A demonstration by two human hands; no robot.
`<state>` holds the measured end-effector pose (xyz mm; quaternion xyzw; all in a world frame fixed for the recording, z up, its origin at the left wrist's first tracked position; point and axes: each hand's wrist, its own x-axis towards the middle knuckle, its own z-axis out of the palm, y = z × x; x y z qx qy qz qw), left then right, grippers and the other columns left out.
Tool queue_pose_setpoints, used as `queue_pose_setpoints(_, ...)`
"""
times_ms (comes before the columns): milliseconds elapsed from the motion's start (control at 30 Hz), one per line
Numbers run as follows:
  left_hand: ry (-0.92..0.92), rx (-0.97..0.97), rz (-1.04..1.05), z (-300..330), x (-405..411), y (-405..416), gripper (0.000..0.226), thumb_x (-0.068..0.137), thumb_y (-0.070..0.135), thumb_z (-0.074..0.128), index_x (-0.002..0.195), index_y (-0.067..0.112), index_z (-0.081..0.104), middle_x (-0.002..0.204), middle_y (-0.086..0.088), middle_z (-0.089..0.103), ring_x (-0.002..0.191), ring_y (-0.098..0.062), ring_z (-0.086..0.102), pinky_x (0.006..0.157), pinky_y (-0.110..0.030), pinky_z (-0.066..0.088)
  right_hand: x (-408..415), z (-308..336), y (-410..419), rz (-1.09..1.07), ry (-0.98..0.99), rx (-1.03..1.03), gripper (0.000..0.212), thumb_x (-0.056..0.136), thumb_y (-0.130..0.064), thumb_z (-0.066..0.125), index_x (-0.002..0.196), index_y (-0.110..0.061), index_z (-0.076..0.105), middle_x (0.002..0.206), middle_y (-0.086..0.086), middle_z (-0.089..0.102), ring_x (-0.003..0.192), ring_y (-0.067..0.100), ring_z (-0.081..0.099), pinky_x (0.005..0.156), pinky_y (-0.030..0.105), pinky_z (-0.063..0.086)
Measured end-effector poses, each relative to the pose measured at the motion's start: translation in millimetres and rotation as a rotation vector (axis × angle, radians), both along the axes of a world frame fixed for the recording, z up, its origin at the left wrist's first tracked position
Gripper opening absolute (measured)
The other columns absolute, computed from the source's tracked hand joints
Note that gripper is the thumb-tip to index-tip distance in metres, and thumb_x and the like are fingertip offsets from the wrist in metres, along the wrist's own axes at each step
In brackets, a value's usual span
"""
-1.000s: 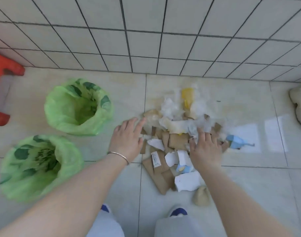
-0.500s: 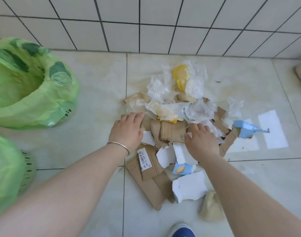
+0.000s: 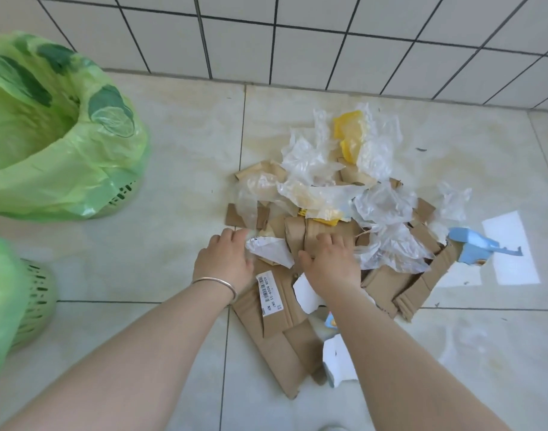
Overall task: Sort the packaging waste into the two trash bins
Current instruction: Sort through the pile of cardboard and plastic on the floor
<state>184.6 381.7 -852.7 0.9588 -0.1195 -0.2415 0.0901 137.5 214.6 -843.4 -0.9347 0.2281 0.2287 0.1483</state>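
Both hands sit on the near edge of the waste pile on the floor. The left hand (image 3: 224, 262) curls loosely over a white scrap (image 3: 271, 248); the right hand (image 3: 328, 262) presses bent fingers onto brown cardboard (image 3: 310, 231), likely to gather paper apart from the plastic film (image 3: 316, 163). Two green-lined bins (image 3: 58, 132) wait well apart at left.

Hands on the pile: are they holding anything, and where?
Left hand fingers pinch the near edge of a white paper scrap. Right hand rests on brown cardboard; whether it grips cannot be told.
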Motion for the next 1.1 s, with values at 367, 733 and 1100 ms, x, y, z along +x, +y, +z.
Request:
queue_pose_setpoints(367,0.08,-0.147,0.132,-39.2,12.6,-2.7,0.045,0.091,0.031,0.05,0.135,0.025,0.043,0.132,-0.003,0.046,0.12,-0.022,0.049,0.091,-0.035,0.045,10.9,-50.5,14.6,-0.017,0.04,-0.183,0.081,0.088,-0.054,0.044,0.147,-0.008,0.012,0.154,0.021,0.015,0.142,0.035,0.019,0.113,0.042,0.025)
queue_pose_setpoints(733,0.24,-0.345,0.291,-53.0,26.1,-43.4,0.062,0.079,0.035,0.068,0.134,0.024,0.043,0.134,-0.007,0.048,0.123,-0.024,0.048,0.097,-0.03,0.04,10.2,-51.6,-3.0,-0.047,-0.023,-0.044,0.065,0.092,-0.02,0.042,0.149,-0.009,0.012,0.157,0.013,0.016,0.142,0.029,0.019,0.112,0.034,0.029)
queue_pose_setpoints(1100,0.411,-0.586,0.426,-50.5,21.4,-64.0,0.024,0.077,0.018,0.071,0.093,0.031,0.057,0.077,0.014,0.06,0.064,-0.006,0.054,0.05,-0.003,0.036,-12.6,-42.5,-5.7,-0.015,-0.032,-0.038,0.062,0.096,-0.009,0.033,0.15,-0.007,0.004,0.159,0.009,0.01,0.147,0.021,0.009,0.11,0.029,0.031)
